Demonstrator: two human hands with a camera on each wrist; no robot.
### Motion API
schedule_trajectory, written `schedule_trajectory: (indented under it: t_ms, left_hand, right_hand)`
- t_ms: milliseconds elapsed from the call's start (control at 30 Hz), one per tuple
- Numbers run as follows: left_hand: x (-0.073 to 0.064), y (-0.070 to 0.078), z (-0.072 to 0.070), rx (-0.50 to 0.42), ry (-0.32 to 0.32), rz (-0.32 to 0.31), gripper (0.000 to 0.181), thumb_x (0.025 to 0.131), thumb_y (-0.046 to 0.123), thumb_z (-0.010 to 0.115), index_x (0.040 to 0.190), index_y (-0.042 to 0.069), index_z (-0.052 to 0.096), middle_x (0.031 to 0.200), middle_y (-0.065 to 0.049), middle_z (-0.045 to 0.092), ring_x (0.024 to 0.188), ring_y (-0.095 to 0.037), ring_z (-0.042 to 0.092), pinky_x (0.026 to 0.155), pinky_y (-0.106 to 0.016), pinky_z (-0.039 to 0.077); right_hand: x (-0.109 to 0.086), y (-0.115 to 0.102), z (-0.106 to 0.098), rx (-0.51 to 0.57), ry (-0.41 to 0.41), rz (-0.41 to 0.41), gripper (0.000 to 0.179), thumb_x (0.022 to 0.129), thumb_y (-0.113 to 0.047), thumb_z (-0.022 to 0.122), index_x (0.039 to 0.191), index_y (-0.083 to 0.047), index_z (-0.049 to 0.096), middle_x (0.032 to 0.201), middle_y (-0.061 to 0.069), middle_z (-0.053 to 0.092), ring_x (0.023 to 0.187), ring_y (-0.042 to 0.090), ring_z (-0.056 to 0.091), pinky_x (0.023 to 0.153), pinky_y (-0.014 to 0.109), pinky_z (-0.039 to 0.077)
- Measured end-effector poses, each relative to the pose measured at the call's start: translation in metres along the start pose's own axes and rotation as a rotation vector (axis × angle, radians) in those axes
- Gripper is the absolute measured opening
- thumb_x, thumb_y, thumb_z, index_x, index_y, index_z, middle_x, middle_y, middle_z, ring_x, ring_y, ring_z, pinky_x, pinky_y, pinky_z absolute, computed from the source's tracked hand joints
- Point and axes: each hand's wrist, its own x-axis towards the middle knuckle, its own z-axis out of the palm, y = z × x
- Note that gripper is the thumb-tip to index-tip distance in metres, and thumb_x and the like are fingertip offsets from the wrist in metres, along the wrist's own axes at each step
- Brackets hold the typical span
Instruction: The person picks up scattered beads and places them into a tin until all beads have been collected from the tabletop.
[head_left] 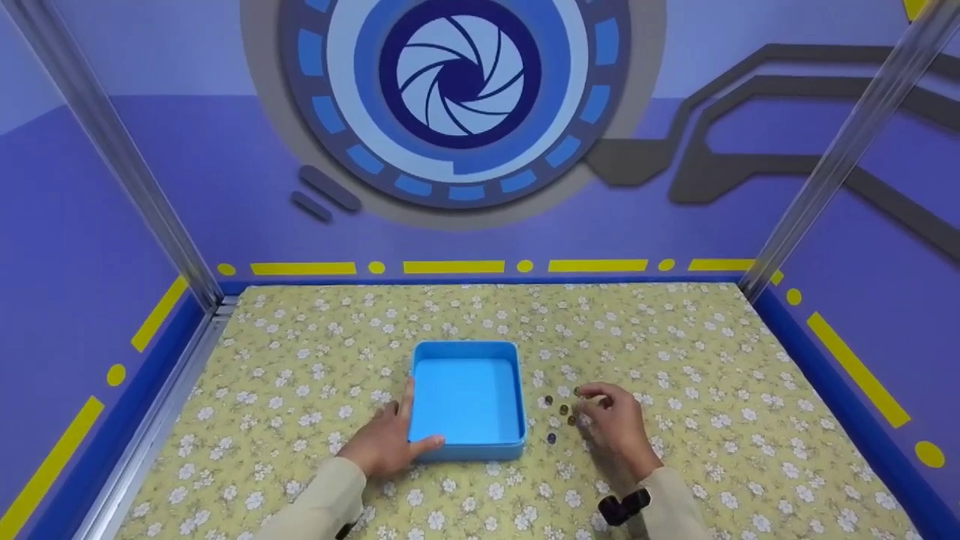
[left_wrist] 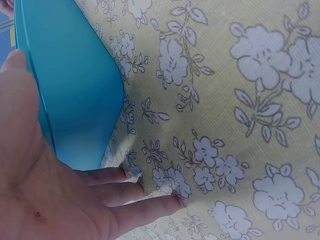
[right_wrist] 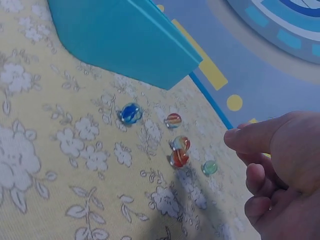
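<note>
Marbles (right_wrist: 179,157) lie on the cloth just beyond the right hand's fingers (right_wrist: 250,140).

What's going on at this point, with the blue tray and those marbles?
A person steadies a shallow blue tray with the left hand, thumb along its near edge and fingers flat on the flowered cloth. The tray looks empty. The right hand hovers over a small cluster of glass marbles lying on the cloth just right of the tray, its fingers curled. Whether it already holds a marble cannot be told. Five marbles show in the right wrist view, all outside the tray.
</note>
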Motion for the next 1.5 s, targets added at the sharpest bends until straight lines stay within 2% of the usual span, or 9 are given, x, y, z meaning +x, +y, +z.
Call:
schedule_trajectory:
  t_ms: [433,567,833,1100,1267,1500]
  left_hand:
    - [0.000,-0.001,0.001,0.007,0.000,0.002,0.112,0.083,0.072,0.054,0.157,0.016,-0.007,0.152,-0.031,0.028,0.133,-0.052,0.038,0.097,-0.063,0.043]
    - [0.002,-0.001,0.001,0.017,0.013,-0.011,0.111,0.083,0.072,0.055,0.157,0.017,-0.007,0.152,-0.031,0.028,0.134,-0.051,0.038,0.098,-0.063,0.043]
    - [0.001,0.001,0.003,-0.003,-0.005,-0.006,0.112,0.082,0.073,0.054,0.156,0.019,-0.010,0.153,-0.031,0.026,0.135,-0.052,0.036,0.100,-0.063,0.041]
    - [0.003,0.001,-0.001,0.014,0.008,-0.014,0.111,0.083,0.072,0.054,0.157,0.018,-0.008,0.154,-0.030,0.026,0.136,-0.051,0.035,0.099,-0.062,0.042]
    - [0.009,0.008,-0.002,0.012,0.005,0.015,0.110,0.083,0.073,0.053,0.157,0.018,-0.008,0.155,-0.029,0.026,0.137,-0.050,0.035,0.099,-0.061,0.043]
    - [0.001,-0.003,0.000,0.006,0.001,0.001,0.110,0.083,0.072,0.054,0.157,0.018,-0.008,0.154,-0.029,0.026,0.136,-0.050,0.035,0.100,-0.061,0.042]
  right_hand:
    - [-0.006,-0.010,-0.003,0.013,0.015,-0.035,0.020,0.089,-0.008,0.069,0.108,-0.012,0.073,0.107,0.005,0.067,0.078,0.015,0.055,0.059,0.025,0.046]
    - [-0.005,-0.015,-0.001,0.018,0.011,-0.058,0.020,0.089,-0.009,0.070,0.109,-0.010,0.073,0.106,0.007,0.068,0.076,0.014,0.056,0.058,0.024,0.047]
    - [-0.001,-0.020,-0.003,0.003,0.021,-0.060,0.021,0.088,-0.009,0.071,0.108,-0.009,0.073,0.105,0.007,0.069,0.077,0.014,0.056,0.060,0.023,0.047]
    - [0.002,-0.029,0.006,0.043,-0.015,-0.098,0.018,0.087,-0.012,0.072,0.105,-0.013,0.074,0.106,0.009,0.068,0.072,0.011,0.055,0.058,0.024,0.047]
    - [-0.002,-0.035,0.003,0.044,0.011,-0.111,0.017,0.088,-0.010,0.071,0.104,-0.016,0.074,0.105,0.008,0.068,0.073,0.015,0.056,0.058,0.032,0.051]
    - [-0.003,-0.045,0.020,0.038,-0.024,-0.127,0.017,0.088,-0.007,0.070,0.101,-0.016,0.075,0.104,0.010,0.068,0.067,0.014,0.055,0.054,0.031,0.051]
